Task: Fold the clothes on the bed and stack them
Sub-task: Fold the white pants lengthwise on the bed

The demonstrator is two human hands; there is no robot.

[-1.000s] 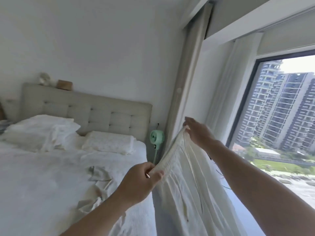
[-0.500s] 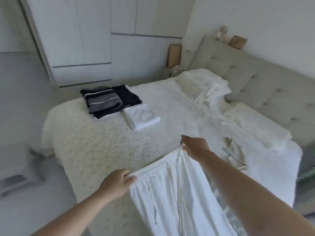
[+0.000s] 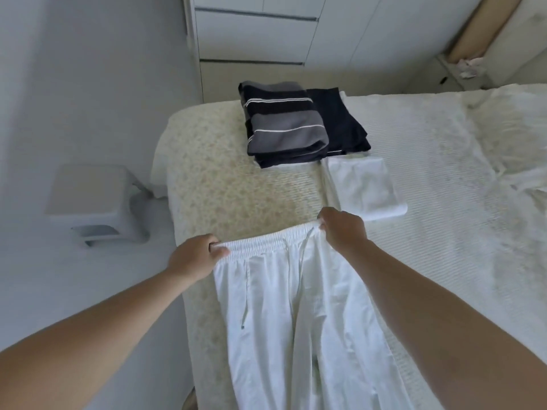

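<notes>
Near the person, the white pants (image 3: 296,306) hang down over the bed (image 3: 429,179), held up by the waistband. The left hand (image 3: 194,258) pinches one end of the band in curled fingers (image 3: 214,247), and the right hand (image 3: 343,229) pinches the other end. To do this well, the person should keep the band pulled straight and lay the pants flat. Farther away sit the striped folded clothes (image 3: 284,128) and a white folded cloth (image 3: 364,187).

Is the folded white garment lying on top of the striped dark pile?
No, the folded white garment lies on the bed beside the striped dark pile.
</notes>
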